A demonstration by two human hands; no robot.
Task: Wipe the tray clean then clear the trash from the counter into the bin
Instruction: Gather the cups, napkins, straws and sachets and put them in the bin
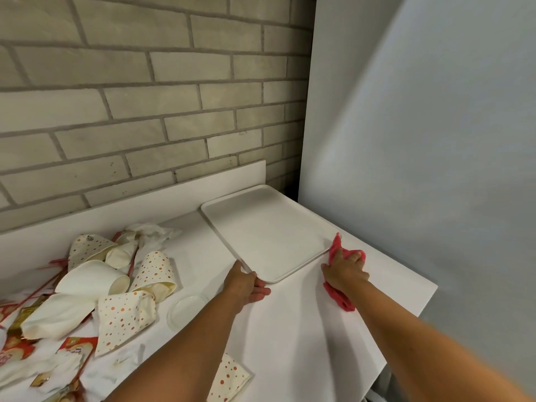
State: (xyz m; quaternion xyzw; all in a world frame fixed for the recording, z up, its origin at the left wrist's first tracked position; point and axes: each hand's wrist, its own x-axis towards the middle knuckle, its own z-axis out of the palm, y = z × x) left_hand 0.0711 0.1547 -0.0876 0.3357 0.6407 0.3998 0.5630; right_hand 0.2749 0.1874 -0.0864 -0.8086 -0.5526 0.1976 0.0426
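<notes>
A white rectangular tray lies flat on the white counter, near the back right corner. My left hand grips the tray's near left corner. My right hand presses a red cloth on the counter, right against the tray's near right edge. Trash is piled on the left: crushed paper cups, some plain and some with orange dots, red straws, printed wrappers and crumpled tissue. No bin is in view.
A clear plastic lid lies between the cups and my left arm. A dotted napkin sits at the counter's front. A brick wall backs the counter, a grey panel closes the right side, and the counter's right edge drops off.
</notes>
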